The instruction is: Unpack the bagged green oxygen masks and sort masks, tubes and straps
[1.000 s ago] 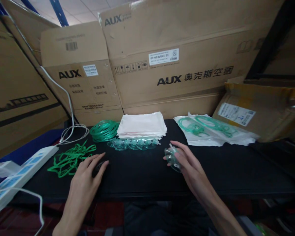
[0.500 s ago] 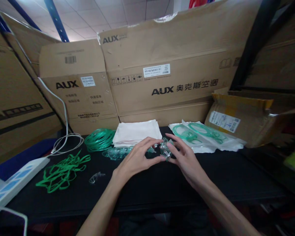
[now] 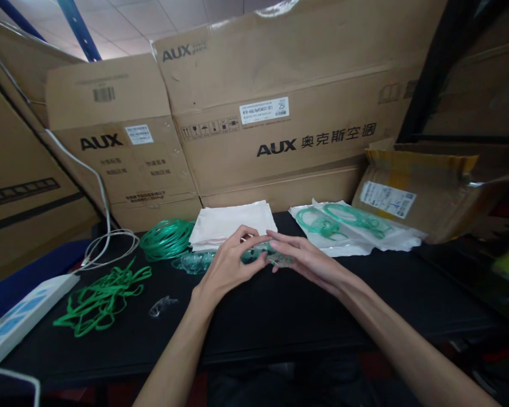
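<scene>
Your left hand (image 3: 229, 263) has left the straps (image 3: 104, 299) and come to the middle, where it now meets your right hand (image 3: 311, 258); the mask (image 3: 282, 261) has shifted a little leftward with the right. Black and flat, the surface (image 3: 254, 330) runs before you. On its left lie the power strip (image 3: 29, 311), a looped white cable (image 3: 104, 189) and the tangled green straps, with a small clear piece (image 3: 161, 306) near them. Farther back you have the green coil (image 3: 167, 240), then the white stack (image 3: 233, 220), with a row of masks (image 3: 193, 263) along its front edge, partly behind your left hand. Two packs (image 3: 360, 246) of green tubing lie to the right, just beside an open box (image 3: 419, 223). Large cartons (image 3: 301, 73) wall off the back, and tiled ceiling (image 3: 131, 20) and a blue beam (image 3: 78, 28) show above. Your right grip is narrow, holding the mask between thumb and fingers, above the surface. Your left grip is curved, thumb and fingers partly apart at the mask's side; you cannot tell whether it holds the mask too, since fingers hide most of it.
</scene>
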`<state>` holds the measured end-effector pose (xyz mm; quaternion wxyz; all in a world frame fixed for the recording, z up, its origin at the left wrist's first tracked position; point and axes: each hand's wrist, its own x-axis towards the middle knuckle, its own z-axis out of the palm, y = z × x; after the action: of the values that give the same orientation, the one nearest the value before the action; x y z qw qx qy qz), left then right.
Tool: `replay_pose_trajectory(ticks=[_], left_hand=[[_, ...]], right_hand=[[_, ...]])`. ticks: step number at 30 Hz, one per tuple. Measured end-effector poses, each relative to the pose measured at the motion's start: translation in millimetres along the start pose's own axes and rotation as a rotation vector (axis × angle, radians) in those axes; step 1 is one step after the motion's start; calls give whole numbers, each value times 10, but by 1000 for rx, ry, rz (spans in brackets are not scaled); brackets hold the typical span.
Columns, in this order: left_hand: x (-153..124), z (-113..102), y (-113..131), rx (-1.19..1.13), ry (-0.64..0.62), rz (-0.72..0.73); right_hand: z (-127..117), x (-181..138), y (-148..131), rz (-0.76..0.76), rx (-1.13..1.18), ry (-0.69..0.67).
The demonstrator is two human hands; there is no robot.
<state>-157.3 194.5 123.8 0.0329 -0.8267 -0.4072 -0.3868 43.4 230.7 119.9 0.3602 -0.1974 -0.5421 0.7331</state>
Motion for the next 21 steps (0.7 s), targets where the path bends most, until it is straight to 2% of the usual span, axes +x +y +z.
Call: replay_pose_trajectory(ticks=[4, 8, 12, 15, 21], left_hand=[[14, 78, -16, 61, 99, 50], [13, 130, -22, 85, 181, -40], [-1, 135, -3, 56, 149, -126], [-5, 124, -17, 16, 95, -179], [-3, 127, -82, -52, 34, -151]], right_hand=[[-23, 10, 37, -40, -92, -50], [-28, 42, 118, -256, -348, 95], [-40, 42, 161, -471, -808, 197], [-68, 25, 170, -619, -1030, 239], [-81, -18, 197, -666, -1352, 316]])
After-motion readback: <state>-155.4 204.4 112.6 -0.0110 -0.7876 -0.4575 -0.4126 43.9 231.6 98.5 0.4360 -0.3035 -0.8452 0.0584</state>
